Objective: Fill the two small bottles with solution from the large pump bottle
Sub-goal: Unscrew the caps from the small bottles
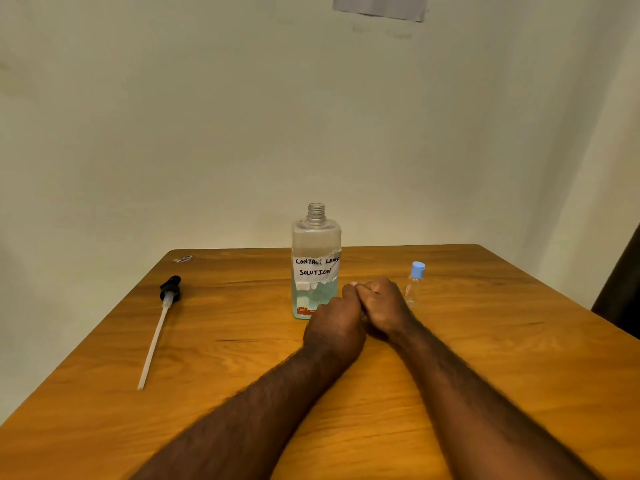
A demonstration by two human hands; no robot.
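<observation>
A pale, bare wall [207, 133] rises behind a warm-toned wooden bench [485, 358] with visible grain; a grey sheet of paper [379, 6] hangs on the wall at the top edge of the view.

Toward the far middle of the bench stands the large, clear, square-shouldered plastic bottle [316, 251]. It is upright, its threaded neck uncapped, with a white taped label handwritten "CONTACT LENS SOLUTION". Pale blue-green liquid fills only its lower part.

Its black pump head with a long white dip tube [162, 313] lies flat on the bench well to the left, the tube pointing toward the near edge.

A small clear plastic bottle with a light blue cap [415, 284] stands upright to the right of the large bottle, cap on.

The left hand [337, 327] and right hand [381, 306] meet low over the bench just in front and to the right of the large bottle. The left hand overlaps the large bottle's bottom corner in the view. The capped small bottle stands just beyond the right hand's knuckles, apart from the fingers [372, 287].

The fingers of both hands are curled inward and pressed together. Whether they are grasping anything between them cannot be told, since the backs of the hands hide it. Only one small bottle shows.

A small scrap [183, 259] lies at the bench's far left corner.
</observation>
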